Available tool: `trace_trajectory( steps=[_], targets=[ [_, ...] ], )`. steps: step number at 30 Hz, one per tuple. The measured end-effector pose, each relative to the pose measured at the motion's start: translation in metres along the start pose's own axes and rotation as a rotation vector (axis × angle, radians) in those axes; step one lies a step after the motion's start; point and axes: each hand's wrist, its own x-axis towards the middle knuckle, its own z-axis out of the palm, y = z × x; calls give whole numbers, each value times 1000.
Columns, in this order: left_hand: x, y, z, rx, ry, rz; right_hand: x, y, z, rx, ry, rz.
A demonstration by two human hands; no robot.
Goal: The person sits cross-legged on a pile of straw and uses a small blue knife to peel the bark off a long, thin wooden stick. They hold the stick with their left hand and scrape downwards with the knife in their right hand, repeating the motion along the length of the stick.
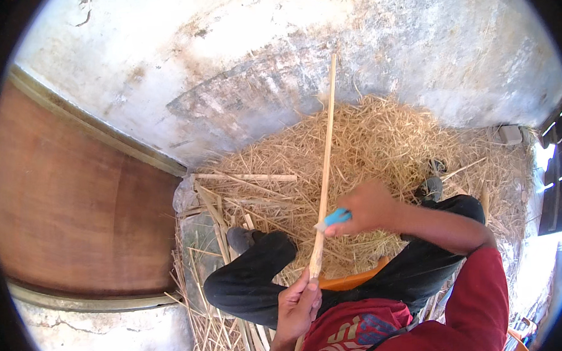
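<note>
A long, pale wooden stick [326, 154], possibly bamboo, slants up and away from my lap towards the wall. Near its lower end, my left hand [299, 307] is wrapped round it, thumb along the top. My right hand [367, 210] is closed on a knife [338, 217] with a bright blue handle. Its short pale blade meets the stick a little beyond my left hand; the cutting edge is too small to make out. The stick's lower end runs on past my left hand, beside my red shirt.
Straw-like shavings [381, 138] are heaped on the floor against the worn white wall [256, 62]. Several loose strips [249, 177] lie at the left, near a brown wooden door [79, 199]. Something orange [350, 280] shows between my bent legs. A grey block [510, 134] lies far right.
</note>
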Motion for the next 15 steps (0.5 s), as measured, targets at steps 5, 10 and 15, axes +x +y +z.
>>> trace_trajectory(
  steps=[5, 10, 15],
  targets=[
    [-5, -8, 2, 52, -57, -30, 25, 71, -9, 4, 88, 451],
    [-4, 7, 2, 224, 31, 15, 4, 1, -5, 8, -22, 45],
    [-18, -2, 6, 383, 12, 50, 27, 75, -16, -92, 194, 333]
  ],
)
